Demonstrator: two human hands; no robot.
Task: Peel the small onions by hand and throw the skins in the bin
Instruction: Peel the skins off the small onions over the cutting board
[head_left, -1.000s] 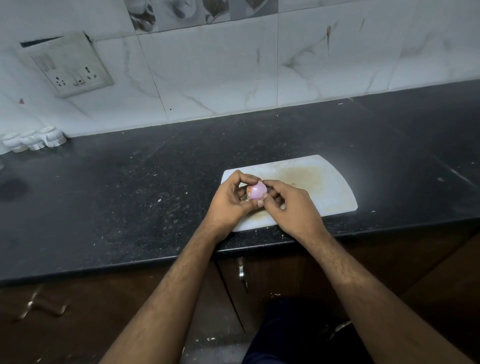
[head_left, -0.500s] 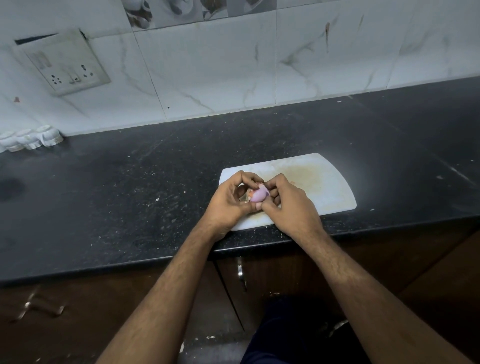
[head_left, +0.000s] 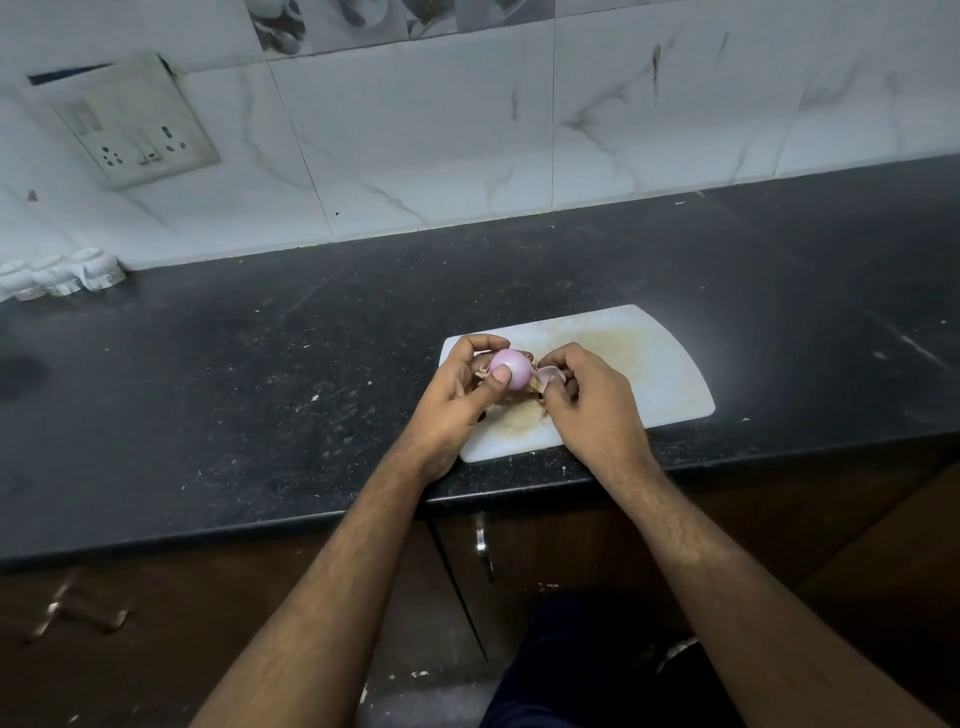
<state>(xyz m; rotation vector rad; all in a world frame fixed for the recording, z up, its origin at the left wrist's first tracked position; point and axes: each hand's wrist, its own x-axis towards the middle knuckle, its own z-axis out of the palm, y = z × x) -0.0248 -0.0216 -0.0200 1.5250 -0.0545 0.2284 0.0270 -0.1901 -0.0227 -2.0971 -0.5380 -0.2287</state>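
Observation:
A small pink onion (head_left: 513, 368) is held just above the left part of a white cutting board (head_left: 649, 364). My left hand (head_left: 457, 397) grips the onion, thumb pressed on its near side. To the right, my right hand (head_left: 587, 400) pinches a pale curl of onion skin (head_left: 548, 375) that still hangs off the onion's right side. Brownish dry skin scraps show under my fingers, partly hidden. No bin is in view.
The board lies near the front edge of a black stone counter (head_left: 260, 395). Small white jars (head_left: 62, 273) stand at the far left by the tiled wall. A socket plate (head_left: 130, 124) is on the wall. Brown cabinet doors (head_left: 519, 561) are below the counter.
My right hand has pulled away to the right, drawing a strip of skin off the onion. More of the onion's smooth pink surface is bare now.

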